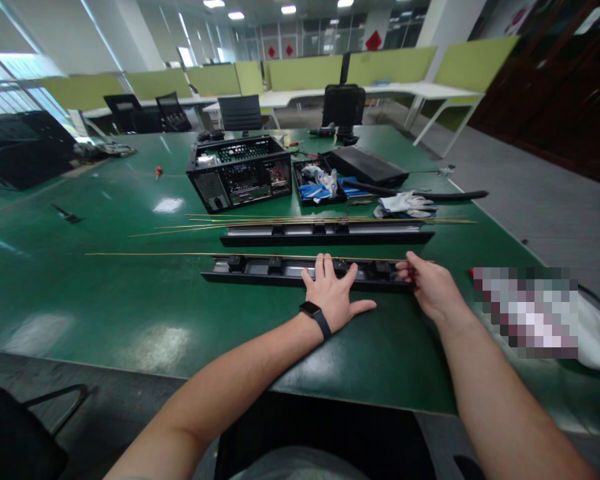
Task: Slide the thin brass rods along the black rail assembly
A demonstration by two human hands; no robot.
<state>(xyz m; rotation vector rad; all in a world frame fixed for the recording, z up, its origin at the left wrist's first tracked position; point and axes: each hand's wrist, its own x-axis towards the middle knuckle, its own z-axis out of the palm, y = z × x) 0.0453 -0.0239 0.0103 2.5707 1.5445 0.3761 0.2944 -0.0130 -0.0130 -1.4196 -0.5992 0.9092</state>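
My left hand, with a dark band on its wrist, lies with fingers spread over the nearer long black rail, its fingertips reaching the far edge. Several small black blocks sit along this rail. A thin brass-coloured rod runs along its far side and sticks out well past the left end. At the right end, my right hand has its thumb and fingers pinched together by the rail and rod. What lies between those fingertips is hidden.
Beyond lies a second black rail with several thin rods across it. Farther back are an open computer case, a tray holding gloves, another glove pair and a black panel. A pixelated bag rests at right.
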